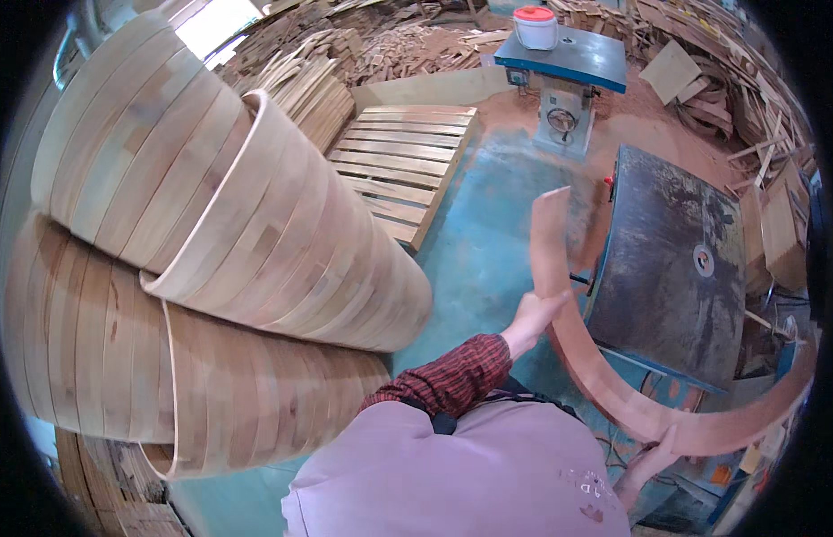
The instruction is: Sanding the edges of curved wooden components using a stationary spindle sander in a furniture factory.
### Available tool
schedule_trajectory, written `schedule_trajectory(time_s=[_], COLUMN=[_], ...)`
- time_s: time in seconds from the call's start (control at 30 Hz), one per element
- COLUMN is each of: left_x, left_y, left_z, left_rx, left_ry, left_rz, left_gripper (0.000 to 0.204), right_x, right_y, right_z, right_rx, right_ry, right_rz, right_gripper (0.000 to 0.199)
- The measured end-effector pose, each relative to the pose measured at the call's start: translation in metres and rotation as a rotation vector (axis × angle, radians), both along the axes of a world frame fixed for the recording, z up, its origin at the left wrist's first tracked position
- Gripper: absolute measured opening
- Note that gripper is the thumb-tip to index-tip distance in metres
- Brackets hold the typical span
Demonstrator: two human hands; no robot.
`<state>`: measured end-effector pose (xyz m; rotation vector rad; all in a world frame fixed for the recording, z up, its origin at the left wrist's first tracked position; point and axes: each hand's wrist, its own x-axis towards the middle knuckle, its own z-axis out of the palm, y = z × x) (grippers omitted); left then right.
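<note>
A long, curved wooden piece (703, 433), flat-faced and reddish-brown, arcs in front of me from upper left to lower right. My left hand (540, 315) is closed around its left arm, below the squared upper end. Farther along, near the bottom of the curve, my right hand (654, 456) grips the lower edge with the thumb up on the face; its other fingers are mostly hidden. The piece is held up beside a machine table (654, 268) with a dark, worn metal top and a round fitting, and overlaps its near edge in view.
Tall stacks of curved wooden pieces (300, 233) lean at my left. Beyond them lies a slatted wooden pallet (399, 143). A second machine table (595, 61) carries a white bucket (536, 34) with a red lid. Scrap wood (416, 54) is heaped along the back and right.
</note>
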<state>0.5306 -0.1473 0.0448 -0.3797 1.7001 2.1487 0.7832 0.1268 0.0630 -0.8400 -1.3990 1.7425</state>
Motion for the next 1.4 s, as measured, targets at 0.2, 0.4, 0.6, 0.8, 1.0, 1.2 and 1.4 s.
schedule_trajectory(time_s=[0.2, 0.4, 0.6, 0.8, 1.0, 1.2, 1.4], left_x=[-0.117, -0.215, -0.256, -0.267, -0.247, -0.244, -0.245], left_y=[0.053, 0.110, 0.188, 0.247, 0.275, 0.295, 0.314], left_z=[-0.018, 0.005, -0.026, -0.060, -0.075, -0.076, -0.082], left_rx=[-0.165, -0.099, -0.271, -0.292, -0.245, -0.208, -0.210], left_ry=[0.165, 0.238, 0.417, 0.458, 0.510, 0.440, 0.462], left_rz=[-0.098, -0.307, -0.639, -0.839, -0.897, -0.989, -1.026], left_gripper=[0.036, 0.051, 0.044, 0.054, 0.054, 0.058, 0.058], right_x=[-0.050, -0.102, -0.115, -0.106, -0.089, -0.110, -0.134], right_y=[0.024, -0.023, -0.061, -0.079, -0.092, -0.083, -0.062], right_z=[-0.042, -0.064, -0.066, -0.081, -0.112, -0.106, -0.088], right_rx=[-0.193, -0.377, -0.561, -0.647, -0.710, -0.331, -0.272], right_ry=[-0.103, -0.120, -0.308, -0.216, -0.217, -0.239, -0.321], right_rz=[-0.173, -0.493, -0.698, -0.789, -0.955, -1.275, -1.441], right_gripper=[0.048, 0.037, 0.042, 0.044, 0.042, 0.051, 0.044])
